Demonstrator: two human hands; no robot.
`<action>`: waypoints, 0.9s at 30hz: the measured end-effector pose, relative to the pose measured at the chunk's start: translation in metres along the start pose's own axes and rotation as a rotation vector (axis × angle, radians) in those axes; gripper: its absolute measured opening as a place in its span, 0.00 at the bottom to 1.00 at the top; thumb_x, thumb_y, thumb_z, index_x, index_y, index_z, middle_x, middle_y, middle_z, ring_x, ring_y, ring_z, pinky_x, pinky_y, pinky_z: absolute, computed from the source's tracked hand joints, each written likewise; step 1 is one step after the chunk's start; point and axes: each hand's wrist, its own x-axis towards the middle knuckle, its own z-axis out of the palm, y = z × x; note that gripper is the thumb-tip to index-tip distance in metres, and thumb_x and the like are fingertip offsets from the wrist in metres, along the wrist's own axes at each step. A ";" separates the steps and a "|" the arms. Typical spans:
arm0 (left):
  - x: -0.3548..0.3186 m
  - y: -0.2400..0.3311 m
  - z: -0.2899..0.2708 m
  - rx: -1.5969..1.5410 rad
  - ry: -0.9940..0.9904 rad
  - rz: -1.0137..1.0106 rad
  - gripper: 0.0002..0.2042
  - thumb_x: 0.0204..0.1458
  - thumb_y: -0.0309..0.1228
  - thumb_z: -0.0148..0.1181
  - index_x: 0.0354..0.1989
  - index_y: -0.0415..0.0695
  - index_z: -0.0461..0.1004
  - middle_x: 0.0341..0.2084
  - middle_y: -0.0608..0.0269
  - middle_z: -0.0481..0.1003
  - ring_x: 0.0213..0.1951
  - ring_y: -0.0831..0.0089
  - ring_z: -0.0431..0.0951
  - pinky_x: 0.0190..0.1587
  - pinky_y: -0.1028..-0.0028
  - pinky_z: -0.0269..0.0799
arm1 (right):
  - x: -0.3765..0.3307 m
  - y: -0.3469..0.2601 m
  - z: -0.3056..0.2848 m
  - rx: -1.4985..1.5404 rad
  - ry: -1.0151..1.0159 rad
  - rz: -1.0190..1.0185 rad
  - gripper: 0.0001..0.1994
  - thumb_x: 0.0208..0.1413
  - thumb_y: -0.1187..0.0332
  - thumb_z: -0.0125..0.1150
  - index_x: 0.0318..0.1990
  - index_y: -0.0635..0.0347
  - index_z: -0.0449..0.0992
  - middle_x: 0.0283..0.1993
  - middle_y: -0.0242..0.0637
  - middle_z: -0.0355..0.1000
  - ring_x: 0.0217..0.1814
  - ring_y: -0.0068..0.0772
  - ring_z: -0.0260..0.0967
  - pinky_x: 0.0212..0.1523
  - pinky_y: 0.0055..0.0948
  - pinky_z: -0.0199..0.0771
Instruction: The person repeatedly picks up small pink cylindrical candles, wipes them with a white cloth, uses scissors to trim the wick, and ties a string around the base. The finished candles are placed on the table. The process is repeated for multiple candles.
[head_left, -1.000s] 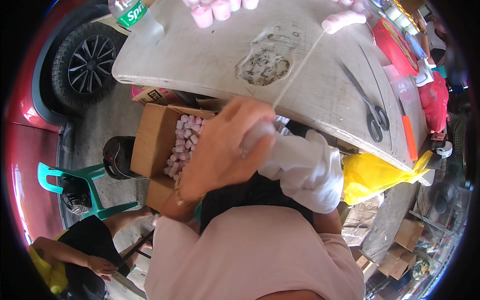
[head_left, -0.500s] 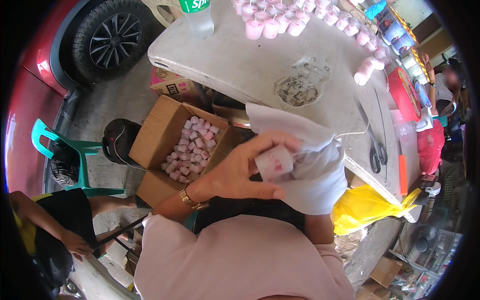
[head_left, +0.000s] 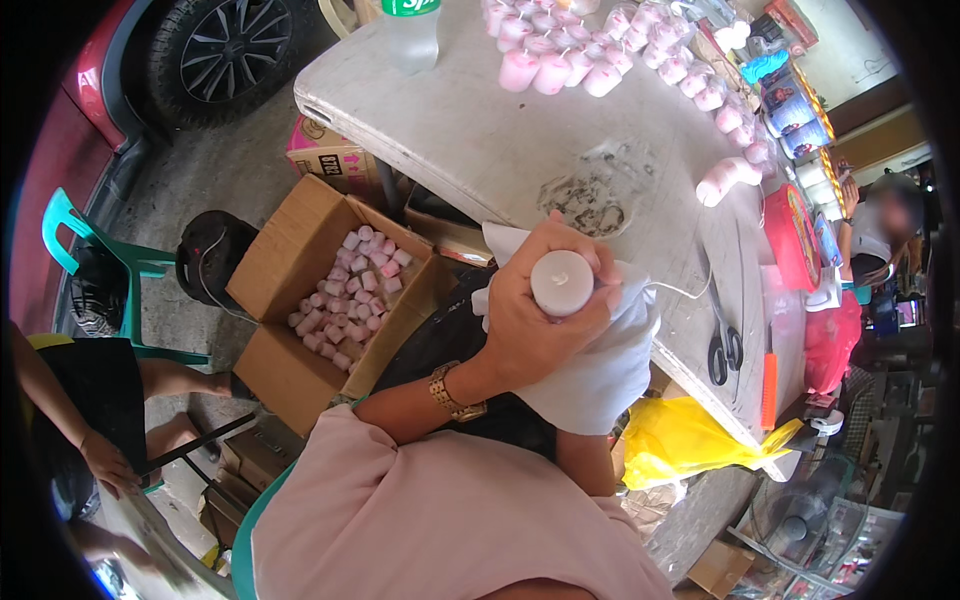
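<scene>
My left hand (head_left: pixel 545 305), with a gold watch on its wrist, is closed around a pale votive candle (head_left: pixel 562 282). The candle's round top and short wick face up. A white cloth (head_left: pixel 590 375) drapes over my right hand, which is hidden under it beside the candle; only the right forearm (head_left: pixel 585 462) shows below. To the left, an open cardboard box (head_left: pixel 285 258) holds many pink and white votive candles (head_left: pixel 345 310). More pink candles (head_left: pixel 550 72) stand in rows on the table (head_left: pixel 450 130) at the far side.
Black scissors (head_left: pixel 725 350) and an orange-handled tool (head_left: pixel 769 390) lie on the table's right. A clear bottle (head_left: pixel 411 40) stands at its far left. A yellow bag (head_left: pixel 670 440) hangs by the near edge. Another person's hand (head_left: pixel 108 465) is at lower left; someone else (head_left: pixel 880 225) sits far right.
My left hand has turned the candle from lying on its side to top up and now wraps around it. The view has shifted slightly, and the cloth sits lower and nearer.
</scene>
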 end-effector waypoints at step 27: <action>-0.003 -0.002 0.001 -0.145 -0.078 -0.153 0.07 0.48 0.19 0.60 0.24 0.43 0.68 0.14 0.72 0.68 0.17 0.86 0.66 0.72 0.56 0.46 | 0.002 -0.013 -0.013 0.053 0.101 -0.054 0.26 0.52 0.63 0.69 0.56 0.60 0.66 0.45 0.36 0.72 0.45 0.32 0.71 0.45 0.32 0.72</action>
